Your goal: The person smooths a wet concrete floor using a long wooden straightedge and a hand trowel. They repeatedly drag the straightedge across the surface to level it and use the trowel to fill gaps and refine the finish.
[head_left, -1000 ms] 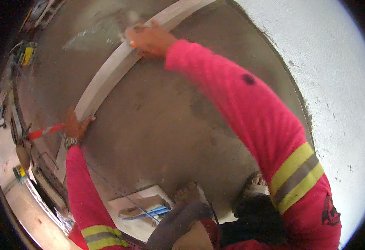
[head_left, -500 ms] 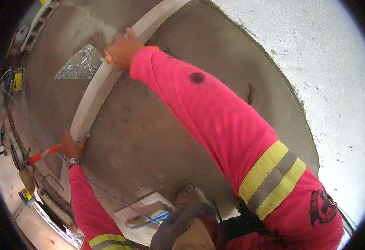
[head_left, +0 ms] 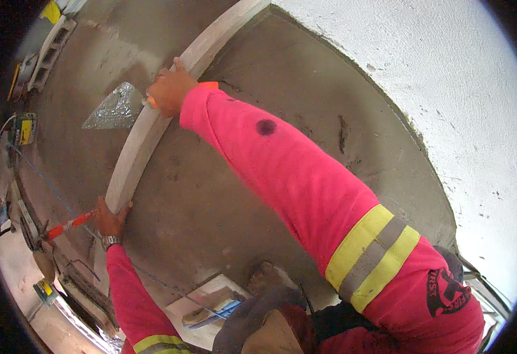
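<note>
A long pale bar (head_left: pixel 143 147) lies across the wet grey screed (head_left: pixel 187 206), its far end beside the white wall (head_left: pixel 476 118). My left hand (head_left: pixel 111 218), with a watch at the wrist, grips the bar's near end, beside a red striped tool (head_left: pixel 69 225). My right hand (head_left: pixel 170 88) is closed over the bar higher up and also holds an orange-handled trowel, whose wet triangular blade (head_left: pixel 115 109) sticks out to the left. An orange piece (head_left: pixel 210 85) shows just beyond that hand, partly hidden.
Hollow blocks (head_left: pixel 51 54), a bucket (head_left: pixel 25 128) and scattered tools line the left side, with a blue string running across there. A white board (head_left: pixel 193 300) with a float lies by my feet. The white wall bounds the right.
My left hand and the bar's near end have moved down toward me. My right hand, with the trowel, has moved left and down, and the trowel's blade now shows clearly.
</note>
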`<action>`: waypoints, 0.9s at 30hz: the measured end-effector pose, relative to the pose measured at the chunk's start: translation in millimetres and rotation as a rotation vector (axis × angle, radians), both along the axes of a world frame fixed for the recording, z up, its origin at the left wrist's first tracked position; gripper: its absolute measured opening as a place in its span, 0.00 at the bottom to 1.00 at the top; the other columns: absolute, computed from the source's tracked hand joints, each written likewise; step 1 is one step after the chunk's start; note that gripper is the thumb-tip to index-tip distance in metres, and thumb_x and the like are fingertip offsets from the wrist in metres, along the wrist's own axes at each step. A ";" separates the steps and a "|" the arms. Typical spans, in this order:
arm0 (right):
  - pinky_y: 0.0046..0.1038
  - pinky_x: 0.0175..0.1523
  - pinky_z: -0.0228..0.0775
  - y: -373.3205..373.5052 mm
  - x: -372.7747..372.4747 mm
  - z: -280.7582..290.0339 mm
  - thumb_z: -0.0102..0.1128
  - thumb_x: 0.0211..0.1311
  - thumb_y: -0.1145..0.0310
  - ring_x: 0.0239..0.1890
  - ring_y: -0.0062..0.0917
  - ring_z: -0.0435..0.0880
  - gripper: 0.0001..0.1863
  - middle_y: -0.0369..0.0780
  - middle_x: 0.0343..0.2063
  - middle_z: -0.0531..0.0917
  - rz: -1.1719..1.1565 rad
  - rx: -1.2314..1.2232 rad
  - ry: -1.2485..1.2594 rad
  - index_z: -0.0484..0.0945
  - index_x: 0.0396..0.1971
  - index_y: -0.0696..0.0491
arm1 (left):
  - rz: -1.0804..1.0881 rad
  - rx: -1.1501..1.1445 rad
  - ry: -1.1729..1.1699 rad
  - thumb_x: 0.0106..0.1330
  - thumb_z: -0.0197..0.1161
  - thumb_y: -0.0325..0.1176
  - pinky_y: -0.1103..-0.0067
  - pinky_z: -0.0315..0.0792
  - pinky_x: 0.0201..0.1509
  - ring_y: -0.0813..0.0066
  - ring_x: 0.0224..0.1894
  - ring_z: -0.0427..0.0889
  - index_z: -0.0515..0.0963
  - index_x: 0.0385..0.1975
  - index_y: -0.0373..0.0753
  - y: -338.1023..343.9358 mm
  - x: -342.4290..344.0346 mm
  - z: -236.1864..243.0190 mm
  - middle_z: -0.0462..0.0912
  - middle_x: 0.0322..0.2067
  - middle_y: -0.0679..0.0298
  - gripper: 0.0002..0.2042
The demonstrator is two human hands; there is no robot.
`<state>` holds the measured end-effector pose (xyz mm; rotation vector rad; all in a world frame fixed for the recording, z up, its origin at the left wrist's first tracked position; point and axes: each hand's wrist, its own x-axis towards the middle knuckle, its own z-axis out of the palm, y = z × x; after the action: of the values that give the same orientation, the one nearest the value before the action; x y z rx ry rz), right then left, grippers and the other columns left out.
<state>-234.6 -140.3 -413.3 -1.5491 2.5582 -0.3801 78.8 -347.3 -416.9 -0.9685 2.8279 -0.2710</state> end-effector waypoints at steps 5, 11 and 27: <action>0.57 0.63 0.43 4.6 2.5 -4.3 0.65 0.40 0.63 0.55 0.34 0.69 0.19 0.39 0.43 0.78 0.003 -0.011 -0.023 0.78 0.38 0.45 | 0.062 0.044 -0.051 0.37 0.70 0.61 0.64 0.69 0.47 0.50 0.45 0.76 0.65 0.54 0.29 19.6 0.7 9.3 0.75 0.44 0.44 0.48; 0.57 0.63 0.43 5.3 4.7 -4.2 0.65 0.40 0.63 0.54 0.33 0.70 0.17 0.39 0.42 0.79 0.006 -0.020 -0.050 0.79 0.36 0.45 | -0.003 -0.041 0.037 0.36 0.70 0.61 0.66 0.70 0.48 0.53 0.47 0.76 0.64 0.55 0.30 7.7 24.7 -13.0 0.75 0.46 0.44 0.48; 0.57 0.62 0.44 27.9 13.5 -0.7 0.65 0.42 0.62 0.52 0.33 0.71 0.15 0.38 0.41 0.79 0.030 -0.022 -0.046 0.79 0.34 0.45 | 0.006 0.040 0.001 0.38 0.70 0.59 0.66 0.68 0.52 0.47 0.50 0.73 0.64 0.52 0.23 41.5 20.7 1.3 0.71 0.49 0.39 0.48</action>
<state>-221.0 -112.4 -414.0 -1.5654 2.5016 -0.4361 99.5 -305.8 -415.6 -0.9686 2.8200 -0.2126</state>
